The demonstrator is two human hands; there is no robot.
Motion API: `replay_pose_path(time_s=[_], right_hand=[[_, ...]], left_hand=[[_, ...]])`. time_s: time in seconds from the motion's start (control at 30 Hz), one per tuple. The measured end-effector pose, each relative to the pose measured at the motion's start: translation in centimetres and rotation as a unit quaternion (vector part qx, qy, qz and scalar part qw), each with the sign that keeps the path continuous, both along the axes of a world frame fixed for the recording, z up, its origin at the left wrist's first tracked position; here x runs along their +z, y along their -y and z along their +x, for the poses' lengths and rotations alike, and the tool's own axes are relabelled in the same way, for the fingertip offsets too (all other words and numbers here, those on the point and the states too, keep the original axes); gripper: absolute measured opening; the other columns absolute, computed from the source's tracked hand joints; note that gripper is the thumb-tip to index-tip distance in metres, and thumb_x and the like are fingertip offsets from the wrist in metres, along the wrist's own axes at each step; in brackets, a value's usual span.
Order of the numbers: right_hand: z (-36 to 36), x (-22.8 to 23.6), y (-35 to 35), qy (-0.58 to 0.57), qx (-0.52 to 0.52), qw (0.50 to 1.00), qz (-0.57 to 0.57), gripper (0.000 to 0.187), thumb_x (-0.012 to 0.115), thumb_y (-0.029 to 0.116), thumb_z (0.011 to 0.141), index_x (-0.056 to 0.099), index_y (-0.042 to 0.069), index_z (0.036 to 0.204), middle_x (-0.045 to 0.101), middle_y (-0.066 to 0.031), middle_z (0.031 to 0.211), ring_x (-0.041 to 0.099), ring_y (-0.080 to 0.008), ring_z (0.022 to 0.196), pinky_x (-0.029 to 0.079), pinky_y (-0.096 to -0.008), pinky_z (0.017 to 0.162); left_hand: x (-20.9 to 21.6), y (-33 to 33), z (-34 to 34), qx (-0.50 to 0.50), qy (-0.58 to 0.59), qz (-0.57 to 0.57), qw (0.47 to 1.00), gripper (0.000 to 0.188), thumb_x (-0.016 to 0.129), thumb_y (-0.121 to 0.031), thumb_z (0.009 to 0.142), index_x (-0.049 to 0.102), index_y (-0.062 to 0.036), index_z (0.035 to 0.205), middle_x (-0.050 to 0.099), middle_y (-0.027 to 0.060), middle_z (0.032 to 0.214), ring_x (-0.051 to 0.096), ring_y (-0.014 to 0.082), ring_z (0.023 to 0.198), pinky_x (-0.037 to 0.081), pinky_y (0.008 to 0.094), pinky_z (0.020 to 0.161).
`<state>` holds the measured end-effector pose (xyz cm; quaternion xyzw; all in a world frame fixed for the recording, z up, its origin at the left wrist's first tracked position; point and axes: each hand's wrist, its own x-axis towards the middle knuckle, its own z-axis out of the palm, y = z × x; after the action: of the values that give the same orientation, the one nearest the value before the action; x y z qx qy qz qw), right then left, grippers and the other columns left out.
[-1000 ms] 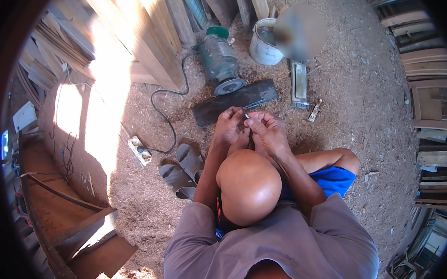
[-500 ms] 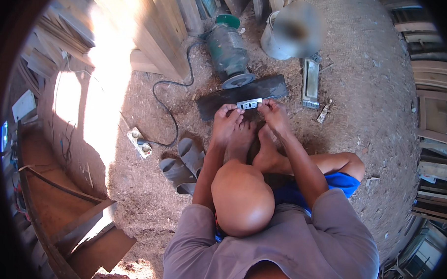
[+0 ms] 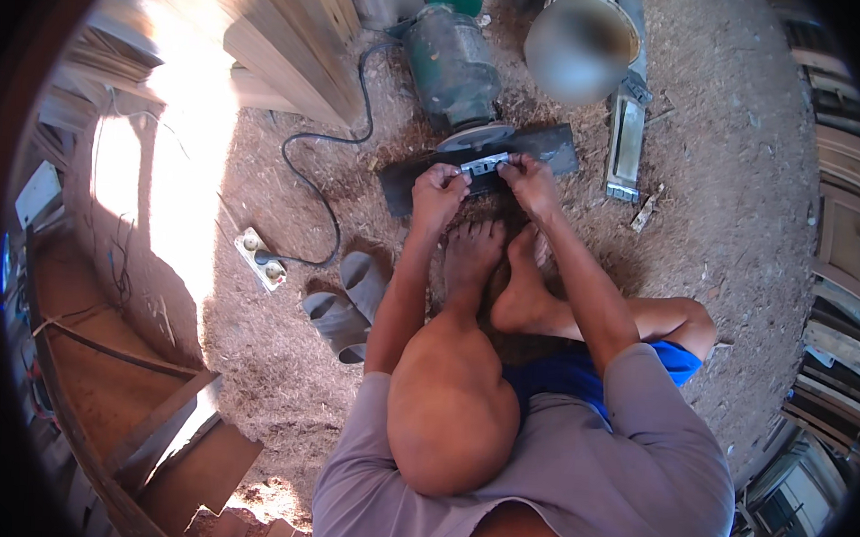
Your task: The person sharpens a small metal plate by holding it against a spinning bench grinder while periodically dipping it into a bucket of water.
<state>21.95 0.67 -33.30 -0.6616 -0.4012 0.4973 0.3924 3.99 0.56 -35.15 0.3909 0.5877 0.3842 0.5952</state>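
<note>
Between my two hands is a short silver slotted metal blade (image 3: 484,164), held level by its ends. The fingers of my left hand (image 3: 439,195) pinch its left end, and those of my right hand (image 3: 529,185) pinch the right end. Just beyond the blade is the flat round disc (image 3: 474,137) of a green motor grinder (image 3: 448,66). Whether blade and disc touch, I cannot tell. A dark board (image 3: 548,151) lies on the ground under the disc and the blade, in front of my bare feet.
A black cord (image 3: 330,208) curves from the grinder to a white power strip (image 3: 260,259) at the left. Grey slippers (image 3: 338,322) lie beside my left arm. Beyond the board to the right are a bucket (image 3: 637,31) and a long narrow tray-like block (image 3: 627,148). Wooden beams (image 3: 277,36) stand far left.
Both hands have moved the blade forward, away from my feet and closer to the disc. My raised knee and the view have shifted slightly.
</note>
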Motion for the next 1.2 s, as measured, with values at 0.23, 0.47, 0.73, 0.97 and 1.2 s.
replay_pose_path(time_s=[0.23,0.47,0.73,0.97,1.2], right_hand=[[-0.1,-1.2,-1.6,0.086,0.030,0.996,-0.011,0.022,0.071,0.013,0.079,0.066,0.000,0.096,0.067,-0.0097,0.076,0.060,-0.0124,0.066,0.047,-0.0279,0.062],[-1.1,-0.5,-2.0,0.043,0.003,0.998,-0.035,0.023,0.071,0.015,0.079,0.067,0.000,0.095,0.067,-0.0082,0.069,0.062,-0.0115,0.058,0.049,-0.0279,0.058],[-1.0,-1.3,-2.6,0.061,0.000,0.997,-0.041,0.025,0.071,0.015,0.079,0.067,-0.002,0.097,0.069,-0.0100,0.070,0.065,-0.0120,0.060,0.049,-0.0278,0.058],[-1.5,-2.3,-3.1,0.026,-0.031,0.998,-0.042,0.026,0.072,0.014,0.078,0.067,-0.004,0.096,0.068,-0.0113,0.068,0.066,-0.0135,0.059,0.050,-0.0274,0.057],[-1.8,-3.0,-3.2,0.023,-0.036,0.998,-0.049,0.025,0.074,0.013,0.074,0.068,-0.005,0.091,0.068,-0.0107,0.066,0.066,-0.0135,0.060,0.049,-0.0264,0.056]], left_hand=[[0.5,-1.9,0.0,0.032,0.010,-0.012,0.999,0.013,0.061,-0.005,0.084,0.062,0.0055,0.092,0.067,0.0079,0.078,0.064,0.0105,0.064,0.052,0.0215,0.058],[-0.3,-2.2,-0.4,0.037,0.013,-0.006,0.999,0.013,0.062,-0.005,0.085,0.062,0.0050,0.093,0.067,0.0087,0.080,0.065,0.0115,0.065,0.053,0.0220,0.058],[-0.2,-2.5,-0.2,0.030,0.010,-0.022,0.999,0.013,0.064,-0.010,0.087,0.062,0.0018,0.092,0.068,0.0084,0.084,0.065,0.0113,0.069,0.052,0.0217,0.058],[-0.6,-2.8,-0.2,0.043,0.022,-0.024,0.999,0.014,0.063,-0.010,0.088,0.061,0.0021,0.095,0.068,0.0091,0.086,0.067,0.0132,0.072,0.052,0.0220,0.059],[-0.9,-2.4,-0.3,0.085,0.063,0.003,0.994,0.009,0.062,-0.006,0.088,0.059,0.0029,0.090,0.067,0.0106,0.083,0.066,0.0139,0.070,0.054,0.0230,0.059]])
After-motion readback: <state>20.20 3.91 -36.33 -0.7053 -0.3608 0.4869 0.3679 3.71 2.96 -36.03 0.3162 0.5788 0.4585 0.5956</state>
